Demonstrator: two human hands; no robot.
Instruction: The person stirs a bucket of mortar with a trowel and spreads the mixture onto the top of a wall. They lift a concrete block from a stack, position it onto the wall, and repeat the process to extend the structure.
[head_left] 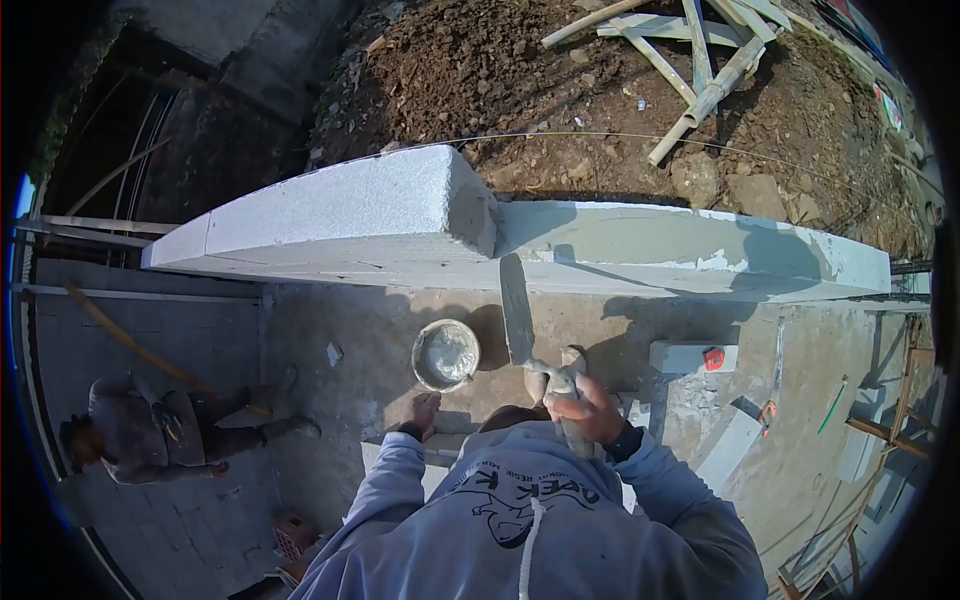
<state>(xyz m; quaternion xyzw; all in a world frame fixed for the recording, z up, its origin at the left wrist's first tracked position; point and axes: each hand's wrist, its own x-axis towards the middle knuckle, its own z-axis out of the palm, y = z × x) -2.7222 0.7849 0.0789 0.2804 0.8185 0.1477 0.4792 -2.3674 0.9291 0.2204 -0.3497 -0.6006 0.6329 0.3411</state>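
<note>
My right hand [590, 410] is closed round the handle of a trowel. The trowel's long grey blade [517, 308] points forward, its tip close to the wall. Wet-looking grey smears coat the blade and the handle area. My left hand [422, 412] is low on the left with its fingers curled, and I see nothing in it. Just ahead of that hand, a round bucket [417, 360] on the floor holds pale grey mortar. Across the front runs a wall of white blocks [330, 205]. Its lower right stretch [620, 222] has a grey, partly shaded top.
A string [600, 134] runs behind the wall over soil with bamboo poles [720, 90]. Right, a white block [680, 357] carries a red tape measure [713, 359]; another block [730, 448] lies nearby. A person [150, 430] stands at left.
</note>
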